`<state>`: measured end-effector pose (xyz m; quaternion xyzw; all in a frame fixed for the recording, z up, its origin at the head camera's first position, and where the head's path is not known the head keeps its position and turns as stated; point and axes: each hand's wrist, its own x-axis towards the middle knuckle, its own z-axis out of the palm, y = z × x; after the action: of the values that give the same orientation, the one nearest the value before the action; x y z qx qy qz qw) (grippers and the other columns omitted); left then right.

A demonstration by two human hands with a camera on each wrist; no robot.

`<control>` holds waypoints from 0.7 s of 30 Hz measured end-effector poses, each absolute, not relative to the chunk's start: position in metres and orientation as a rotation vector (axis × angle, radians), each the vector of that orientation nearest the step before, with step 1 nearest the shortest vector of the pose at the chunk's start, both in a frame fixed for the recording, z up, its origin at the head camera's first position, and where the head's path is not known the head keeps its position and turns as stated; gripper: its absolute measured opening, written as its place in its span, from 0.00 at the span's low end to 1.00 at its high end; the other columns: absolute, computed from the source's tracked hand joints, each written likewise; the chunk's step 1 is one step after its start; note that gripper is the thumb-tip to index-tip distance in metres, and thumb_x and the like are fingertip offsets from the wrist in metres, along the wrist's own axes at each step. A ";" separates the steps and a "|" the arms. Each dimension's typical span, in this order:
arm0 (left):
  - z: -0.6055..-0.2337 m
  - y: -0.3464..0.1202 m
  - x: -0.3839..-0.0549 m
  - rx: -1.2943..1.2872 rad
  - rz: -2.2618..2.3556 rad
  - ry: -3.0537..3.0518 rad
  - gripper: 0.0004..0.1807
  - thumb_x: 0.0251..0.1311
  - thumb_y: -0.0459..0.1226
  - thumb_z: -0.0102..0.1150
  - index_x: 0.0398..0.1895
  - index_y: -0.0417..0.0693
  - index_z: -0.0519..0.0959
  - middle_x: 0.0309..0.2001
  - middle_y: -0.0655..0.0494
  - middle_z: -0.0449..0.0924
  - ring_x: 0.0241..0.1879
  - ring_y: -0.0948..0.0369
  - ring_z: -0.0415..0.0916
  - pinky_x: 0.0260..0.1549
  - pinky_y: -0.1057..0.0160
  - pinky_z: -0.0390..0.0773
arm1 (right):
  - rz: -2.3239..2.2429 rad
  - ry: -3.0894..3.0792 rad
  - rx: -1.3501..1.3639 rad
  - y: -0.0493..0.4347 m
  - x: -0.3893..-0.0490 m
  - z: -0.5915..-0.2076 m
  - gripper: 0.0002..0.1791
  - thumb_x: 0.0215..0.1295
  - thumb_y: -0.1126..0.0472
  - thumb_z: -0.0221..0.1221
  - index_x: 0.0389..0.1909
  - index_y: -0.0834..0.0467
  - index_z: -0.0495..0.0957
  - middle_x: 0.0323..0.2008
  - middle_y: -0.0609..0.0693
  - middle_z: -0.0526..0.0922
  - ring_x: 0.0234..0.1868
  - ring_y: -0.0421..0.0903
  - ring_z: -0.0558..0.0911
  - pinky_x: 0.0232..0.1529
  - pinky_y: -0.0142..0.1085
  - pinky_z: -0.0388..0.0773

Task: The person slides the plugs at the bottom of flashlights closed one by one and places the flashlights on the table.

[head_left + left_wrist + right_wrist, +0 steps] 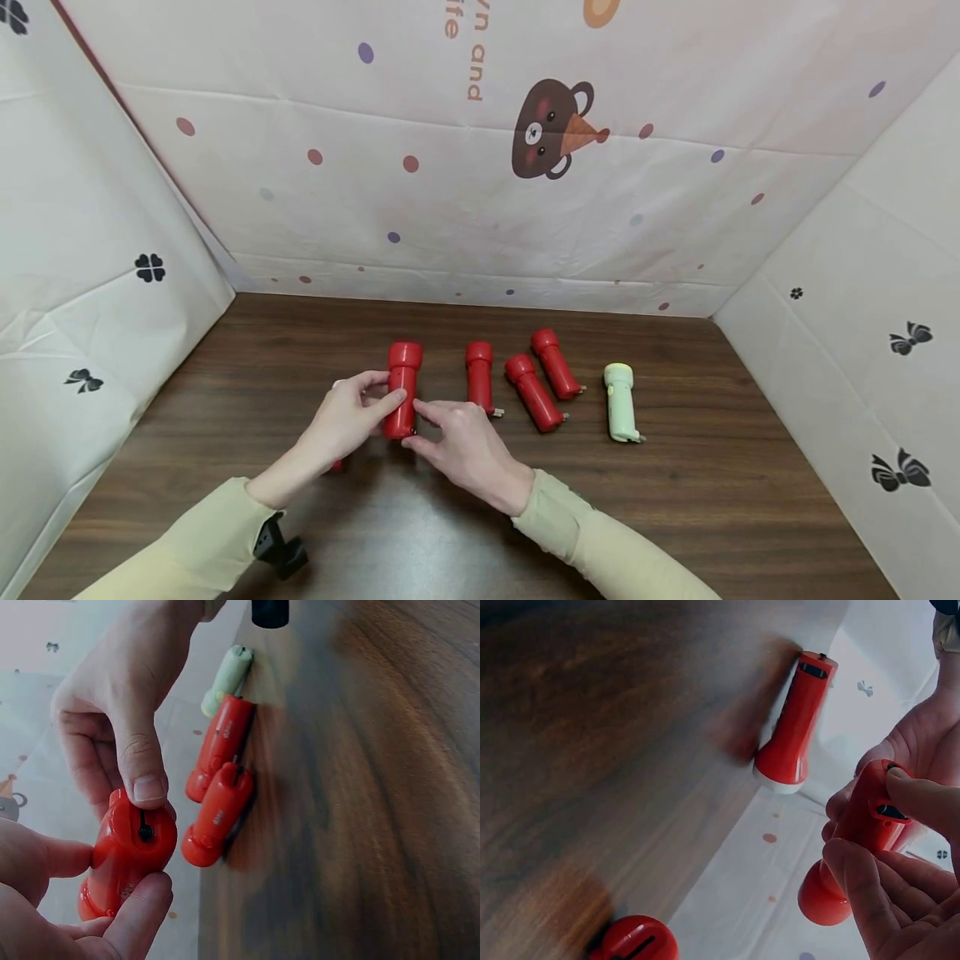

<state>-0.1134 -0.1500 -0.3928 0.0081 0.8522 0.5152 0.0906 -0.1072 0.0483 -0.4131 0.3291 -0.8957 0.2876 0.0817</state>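
Observation:
A red flashlight (402,379) is held off the table, its head pointing to the far side. My left hand (347,419) grips its body from the left, thumb on one side and fingers on the other. My right hand (468,446) pinches the tail end; in the right wrist view its thumb presses on the end of the red flashlight (866,817), beside a black opening. The left wrist view shows a dark slot in the tail of the held flashlight (135,847). Another red flashlight (336,465) lies mostly hidden under my left wrist.
To the right lie three red flashlights, one upright in line (479,375) and two slanted (534,393) (557,364), with small metal prongs at their tails. A pale green flashlight (620,404) lies farther right. White patterned cloth (450,208) walls in the brown wooden table (675,517).

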 end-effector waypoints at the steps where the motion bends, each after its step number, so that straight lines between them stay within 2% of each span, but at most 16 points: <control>1: -0.394 -0.150 -0.113 0.030 1.509 2.549 0.30 0.72 0.41 0.63 0.70 0.31 0.72 0.58 0.33 0.84 0.46 0.51 0.90 0.39 0.61 0.90 | 0.845 -2.685 0.987 0.048 -0.107 -0.414 0.24 0.62 0.55 0.75 0.58 0.59 0.86 0.48 0.52 0.93 0.38 0.43 0.91 0.43 0.29 0.87; 4: -0.397 -0.152 -0.113 0.039 1.442 2.596 0.30 0.72 0.41 0.63 0.70 0.30 0.72 0.57 0.34 0.85 0.47 0.51 0.90 0.40 0.63 0.89 | 0.806 -2.706 0.995 0.045 -0.108 -0.416 0.20 0.63 0.55 0.75 0.54 0.56 0.87 0.41 0.50 0.94 0.33 0.41 0.88 0.36 0.24 0.80; 9: -0.401 -0.155 -0.112 0.051 1.363 2.626 0.30 0.72 0.41 0.63 0.69 0.30 0.73 0.57 0.35 0.85 0.47 0.51 0.90 0.38 0.65 0.85 | 0.762 -2.735 1.013 0.042 -0.109 -0.419 0.15 0.63 0.55 0.75 0.48 0.54 0.87 0.35 0.47 0.92 0.28 0.36 0.83 0.31 0.19 0.74; 14: -0.407 -0.157 -0.111 0.050 1.322 2.619 0.31 0.71 0.42 0.63 0.69 0.29 0.73 0.58 0.35 0.85 0.44 0.54 0.89 0.34 0.65 0.82 | 0.697 -2.766 1.046 0.039 -0.109 -0.422 0.11 0.63 0.54 0.74 0.43 0.53 0.87 0.30 0.46 0.91 0.25 0.32 0.77 0.28 0.18 0.69; 21: -0.414 -0.159 -0.109 0.043 1.292 2.633 0.30 0.69 0.40 0.65 0.67 0.27 0.74 0.53 0.34 0.87 0.40 0.55 0.88 0.32 0.65 0.83 | 0.680 -2.797 1.077 0.036 -0.108 -0.427 0.09 0.64 0.54 0.74 0.36 0.53 0.85 0.22 0.41 0.83 0.23 0.30 0.69 0.25 0.18 0.62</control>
<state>-0.1090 -0.1590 -0.4135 0.0146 0.8928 0.4380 0.1042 -0.1081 0.0355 -0.4270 0.3502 -0.9096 0.2212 0.0339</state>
